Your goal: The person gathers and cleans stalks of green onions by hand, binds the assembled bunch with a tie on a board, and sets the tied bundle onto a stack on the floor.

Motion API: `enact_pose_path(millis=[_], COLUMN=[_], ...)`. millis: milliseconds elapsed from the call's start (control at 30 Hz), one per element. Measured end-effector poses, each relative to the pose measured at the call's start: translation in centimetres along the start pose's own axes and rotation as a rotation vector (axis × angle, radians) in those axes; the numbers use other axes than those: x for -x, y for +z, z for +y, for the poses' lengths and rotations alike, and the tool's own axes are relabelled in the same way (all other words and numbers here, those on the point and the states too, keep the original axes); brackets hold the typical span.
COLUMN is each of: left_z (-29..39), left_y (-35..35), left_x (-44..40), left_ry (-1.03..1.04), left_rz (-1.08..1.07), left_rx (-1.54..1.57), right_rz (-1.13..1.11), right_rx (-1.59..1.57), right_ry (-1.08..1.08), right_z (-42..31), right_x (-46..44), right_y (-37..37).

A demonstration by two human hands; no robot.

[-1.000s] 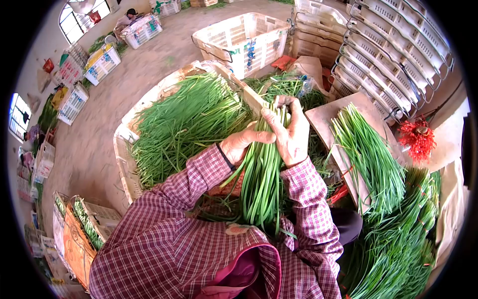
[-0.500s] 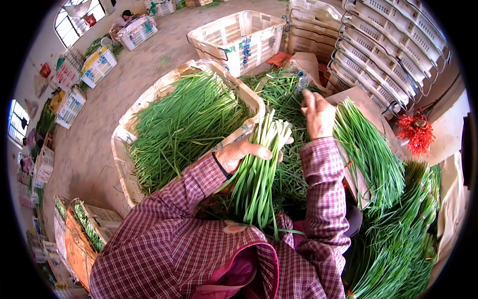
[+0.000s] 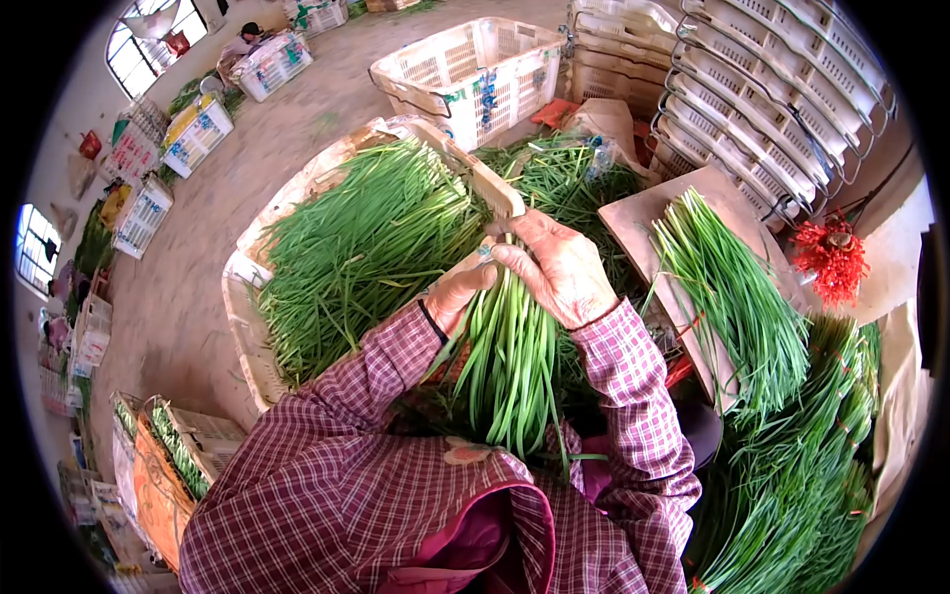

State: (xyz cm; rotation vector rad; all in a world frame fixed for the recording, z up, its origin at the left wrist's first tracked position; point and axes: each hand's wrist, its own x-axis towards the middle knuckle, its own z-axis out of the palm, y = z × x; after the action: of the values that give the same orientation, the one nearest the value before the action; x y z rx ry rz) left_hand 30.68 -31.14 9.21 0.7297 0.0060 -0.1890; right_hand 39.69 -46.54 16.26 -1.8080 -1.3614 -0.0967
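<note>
A bunch of garlic chives (image 3: 510, 361) hangs in front of my chest, green leaf tips downward. My left hand (image 3: 461, 291) is closed round its upper part from the left. From the right, my right hand (image 3: 562, 269) is closed over the stem ends at the top, thumb across them, hiding most of the pale ends. Just behind my hands a cream crate (image 3: 237, 307) holds a heap of loose garlic chives (image 3: 366, 233). Right of them, another pile of garlic chives (image 3: 727, 297) lies on a board (image 3: 633, 223).
Tied bunches of greens (image 3: 792, 475) lie at lower right. Red ties (image 3: 829, 255) hang at the right. Stacked crates (image 3: 772, 99) stand at upper right, with another crate (image 3: 475, 74) at the back. Loose greens (image 3: 564, 183) lie beyond my hands. A person (image 3: 247, 40) sits far off.
My right hand has come left and down from above the loose greens onto the stem ends of the bunch. My left hand still holds the bunch, shifted slightly left.
</note>
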Motion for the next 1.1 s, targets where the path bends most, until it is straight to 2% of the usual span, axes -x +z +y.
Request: enact_pose_path(millis=[100,167,200,233,300,333,433,467,500,567,600,633,700,767,833,900,967,1000,1033,1100], left_z=[0.0,-0.8,0.2,0.4,1.4,1.6,3.9,3.7,4.9,7.5,8.5,9.4,10.8,11.4,11.3,10.8,10.4,10.1,9.9,9.3], left_y=[-0.1,-1.1,1.6,3.4,5.7,5.9,6.2,5.0,5.8,5.5,5.9,6.3,6.6,5.6,5.5,5.5,4.3,4.1,4.0,4.3], left_x=[-0.7,-1.5,-1.3,-1.3,-1.0,-0.9,-1.2,-2.6,-2.3,-3.8,-4.0,-4.0,-4.0,-4.0,-3.9,-3.7,-4.0,-4.2,-4.3,-4.5], left_ry=[-0.041,-0.052,0.012,-0.019,-0.195,-0.177,-0.187,0.114,0.233,0.150,0.181,0.214,0.241,0.200,0.197,0.275,0.251,0.227,0.227,0.194], left_rz=[-0.100,-0.068,-0.013,-0.009,0.014,0.050,0.116,0.044,0.031,-0.007,0.013,0.035,0.038,0.074,0.065,0.100,0.061,0.074,0.071,0.076], left_rx=[-0.014,-0.109,-0.336,-0.374,-0.335,-0.313,-0.347,-0.376,-0.426,-0.192,-0.156,-0.118,-0.077,-0.054,-0.091,-0.157,-0.106,-0.079,-0.078,-0.078], right_rz=[0.029,-0.017,-0.037,-0.107,-0.010,0.084,0.193,0.115,0.077,0.138,0.068,0.108,0.006,-0.026,-0.193,-0.226,-0.162,-0.083,0.067,0.293], right_rx=[0.088,0.170,0.154,0.008,-0.350,-0.531,-0.669,-0.737,-0.803,-0.605,-0.693,-0.710,-0.565,-0.477,-0.537,-0.563,-0.539,-0.650,-0.759,-0.690], right_ry=[0.025,0.077,0.102,0.185,0.313,0.372,0.239,0.216,0.250,0.152,0.269,0.233,0.375,0.315,0.373,0.431,0.408,0.462,0.385,0.377], right_z=[-0.2,-0.6,0.0,0.7,2.3,2.5,1.5,1.3,0.3,0.6,0.7,0.9,0.9,2.7,3.4,4.4,3.7,3.2,3.2,2.5], right_x=[0.0,-0.5,-0.7,-0.9,-1.1,-1.0,0.0,0.5,1.1,2.1,2.7,3.0,4.4,5.9,7.3,8.8,8.7,8.4,8.4,7.2], right_y=[0.0,-0.7,-0.8,-1.2,-1.0,-0.9,-1.0,-0.9,-0.3,1.9,2.1,2.6,1.8,2.9,2.4,1.9,-1.3,-2.7,-3.6,-4.8])
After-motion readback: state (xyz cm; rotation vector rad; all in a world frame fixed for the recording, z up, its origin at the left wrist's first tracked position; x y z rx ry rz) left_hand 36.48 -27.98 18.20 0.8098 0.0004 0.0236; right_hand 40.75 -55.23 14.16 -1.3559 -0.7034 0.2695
